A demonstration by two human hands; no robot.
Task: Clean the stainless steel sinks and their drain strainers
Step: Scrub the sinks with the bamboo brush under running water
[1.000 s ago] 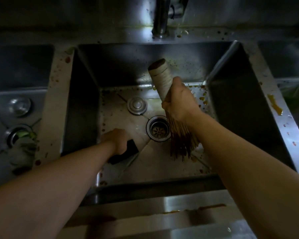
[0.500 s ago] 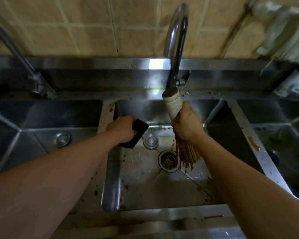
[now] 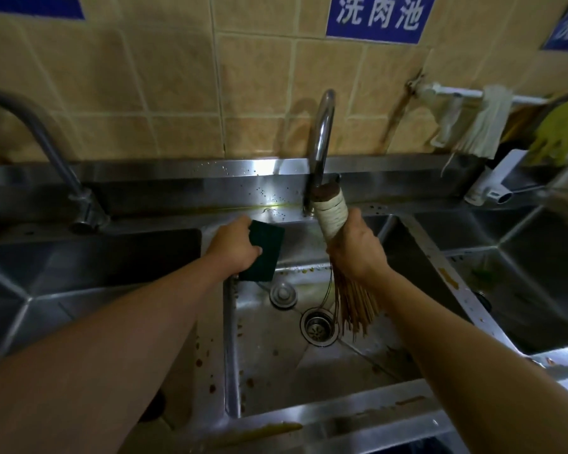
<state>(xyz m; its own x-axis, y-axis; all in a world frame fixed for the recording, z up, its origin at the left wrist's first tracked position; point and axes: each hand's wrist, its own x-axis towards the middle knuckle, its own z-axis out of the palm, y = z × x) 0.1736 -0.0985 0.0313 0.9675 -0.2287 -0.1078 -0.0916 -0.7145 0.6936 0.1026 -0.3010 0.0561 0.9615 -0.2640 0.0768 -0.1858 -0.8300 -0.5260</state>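
both hands full over the middle sink, sponge in one and bamboo brush in the other

left hand (image 3: 235, 245) is curled tight around a dark green scouring pad (image 3: 264, 253) up by the sink's back left corner, right hand (image 3: 358, 249) clenched round a bamboo brush (image 3: 333, 214), bristles hanging down over the drain strainer (image 3: 318, 329). middle sink (image 3: 276, 365) is stainless, spotted with brown gunk, round plug (image 3: 283, 293) sitting on the floor. faucet (image 3: 320, 142) base is hidden behind the brush handle.
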